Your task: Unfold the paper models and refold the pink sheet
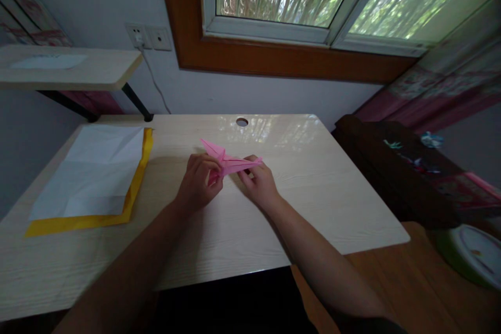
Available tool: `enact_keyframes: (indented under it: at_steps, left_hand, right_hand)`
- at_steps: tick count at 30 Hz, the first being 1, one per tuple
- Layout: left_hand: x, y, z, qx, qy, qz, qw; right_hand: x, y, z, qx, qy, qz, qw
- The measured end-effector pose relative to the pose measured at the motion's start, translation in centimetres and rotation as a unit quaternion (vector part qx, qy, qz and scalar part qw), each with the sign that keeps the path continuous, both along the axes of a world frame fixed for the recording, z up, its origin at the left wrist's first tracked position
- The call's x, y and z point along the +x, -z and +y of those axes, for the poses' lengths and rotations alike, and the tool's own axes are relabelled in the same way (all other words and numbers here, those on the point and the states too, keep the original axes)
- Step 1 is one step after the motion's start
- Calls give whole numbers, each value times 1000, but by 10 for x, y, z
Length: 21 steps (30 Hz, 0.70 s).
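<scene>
In the head view, at the middle of the frame, the left hand (199, 180) and right hand (259, 183) are both pinching a folded pink paper (229, 160) just above the pale worktop (313, 188), each grip closing narrowly on it. At left, a white sheet (94, 172) is lying on yellow paper (133, 188).

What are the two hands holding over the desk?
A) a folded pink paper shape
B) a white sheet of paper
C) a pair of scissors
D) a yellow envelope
A: the left hand and right hand both pinch a folded pink paper shape with pointed tips, while the white sheet lies untouched on yellow paper at the left of the desk.
</scene>
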<state>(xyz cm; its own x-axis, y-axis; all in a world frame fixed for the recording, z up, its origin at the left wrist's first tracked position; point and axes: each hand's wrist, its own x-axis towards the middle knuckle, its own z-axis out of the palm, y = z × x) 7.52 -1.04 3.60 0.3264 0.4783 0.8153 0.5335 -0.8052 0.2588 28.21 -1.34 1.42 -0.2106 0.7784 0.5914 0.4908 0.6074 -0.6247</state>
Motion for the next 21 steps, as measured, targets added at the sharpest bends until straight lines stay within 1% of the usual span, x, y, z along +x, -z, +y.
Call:
enact_keyframes:
  at_steps: [4,13,16,21]
  left_hand:
    - [-1,3,0,13,-16,7,1000]
    - [-6,1,0,-22,-25,8,999]
    - [-7,1,1,-30,-27,-14,999]
    - [-9,0,3,-80,-24,-53,995]
  right_hand:
    - [0,-2,-1,-1,1,0,1000]
    - [2,0,0,16,10,-18,1000]
    - [1,-3,-2,15,4,-26,1000]
    - [-1,-12,-5,4,-18,-16,1000]
